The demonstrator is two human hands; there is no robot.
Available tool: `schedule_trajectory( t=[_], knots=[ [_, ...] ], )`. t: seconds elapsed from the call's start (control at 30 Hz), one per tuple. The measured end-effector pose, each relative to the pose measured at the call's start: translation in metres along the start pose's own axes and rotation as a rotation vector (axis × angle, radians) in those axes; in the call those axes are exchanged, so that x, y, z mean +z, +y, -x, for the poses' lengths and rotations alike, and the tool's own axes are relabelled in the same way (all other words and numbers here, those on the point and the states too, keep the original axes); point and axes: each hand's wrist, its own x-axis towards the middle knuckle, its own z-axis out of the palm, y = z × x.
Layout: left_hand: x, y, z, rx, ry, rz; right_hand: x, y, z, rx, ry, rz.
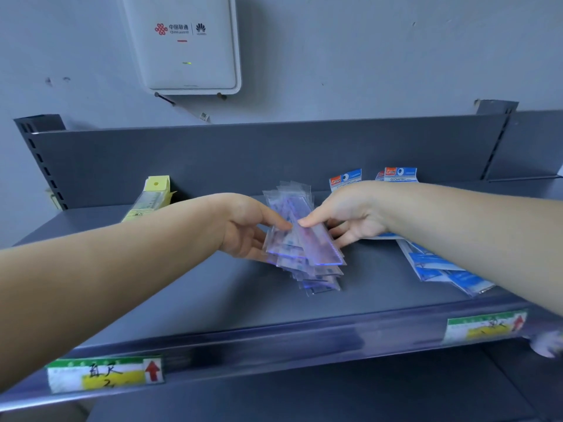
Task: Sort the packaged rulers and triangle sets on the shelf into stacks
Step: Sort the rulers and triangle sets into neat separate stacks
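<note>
Rulers point(300, 239), flat clear-sleeved purple strips

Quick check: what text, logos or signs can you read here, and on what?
"中国联通", with small blurred text and logos beside it: white wall box.
"GEOMETRIC": blue-headed triangle set packs.
Handwritten "直尺", red up arrow: left shelf price tag.
Right shelf price tag: blurred.
Purple ruler packs: unreadable.
</note>
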Motion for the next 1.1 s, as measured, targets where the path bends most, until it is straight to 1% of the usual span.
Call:
schedule_trajectory(
  t=[0.17, 0.4, 0.5, 0.67, 0.77, 0.83, 0.9, 0.97, 1.03, 1.1],
  knots=[
    [0.005, 0.0, 0.0, 0.034, 0.002, 0.052, 0.001, 0.0, 0.009, 0.008, -0.051, -0.086],
    [0.009, -0.002, -0.003, 0.099, -0.018, 0.044, 0.001, 0.004, 0.004, 0.026, -0.08, -0.253],
    [0.007, -0.004, -0.007, 0.114, -0.022, 0.023, 0.002, 0.004, 0.003, 0.037, -0.069, -0.21],
    [0.006, -0.009, -0.005, 0.196, -0.026, -0.082, 0.005, 0.003, 0.004, 0.002, -0.054, -0.147],
    [0.003, -0.011, 0.0, 0.216, -0.05, -0.041, 0.009, 0.001, 0.007, -0.038, -0.036, -0.144],
    [0.0, -0.013, 0.0, 0.255, -0.042, 0.017, 0.011, -0.001, 0.01, -0.068, -0.066, -0.172],
    [-0.003, -0.017, 0.002, 0.323, -0.051, 0.06, 0.015, -0.001, 0.011, -0.124, -0.094, -0.203],
    [-0.007, -0.018, 0.004, 0.426, -0.041, 0.07, 0.018, -0.002, 0.01, -0.262, -0.027, -0.189],
    [-0.012, -0.018, 0.008, 0.602, 0.026, 0.038, 0.021, -0.004, 0.008, -0.436, 0.068, -0.16],
    [-0.017, -0.018, 0.013, 0.841, 0.109, -0.051, 0.027, -0.006, 0.008, -0.626, 0.164, -0.108]
  ],
)
